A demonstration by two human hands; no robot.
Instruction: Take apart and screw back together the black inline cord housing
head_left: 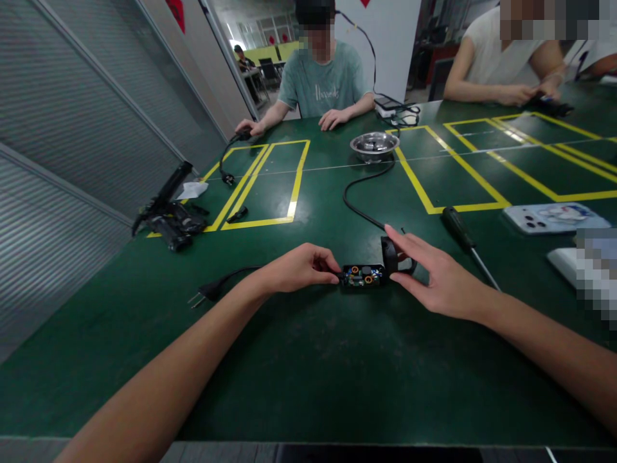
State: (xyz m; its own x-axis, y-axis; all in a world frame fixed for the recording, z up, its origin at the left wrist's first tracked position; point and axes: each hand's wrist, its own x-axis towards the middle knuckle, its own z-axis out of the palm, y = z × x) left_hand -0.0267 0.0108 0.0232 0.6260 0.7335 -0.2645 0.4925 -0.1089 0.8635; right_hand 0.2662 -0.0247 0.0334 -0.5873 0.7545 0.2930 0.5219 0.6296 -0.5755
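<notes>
A small black device lies on the green table with its top off, showing a circuit board (361, 276) with copper coils. At its left end my left hand (306, 267) pinches the black cord where it enters the device. That cord runs behind my left wrist to a two-pin plug (207, 292). My right hand (434, 276) holds a black curved plastic part (389, 256) between thumb and fingers, upright at the device's right end. Whether this part touches the device I cannot tell. A second black cable (354, 204) runs from beside the right fingers toward the back.
Right of my right hand lies a screwdriver (457, 231), with a phone (554, 217) beyond. A metal bowl (375, 157) holds small parts. Bagged black parts (178, 225) and a small black piece (238, 214) lie left. Two people sit across the table (308, 373), handling black items.
</notes>
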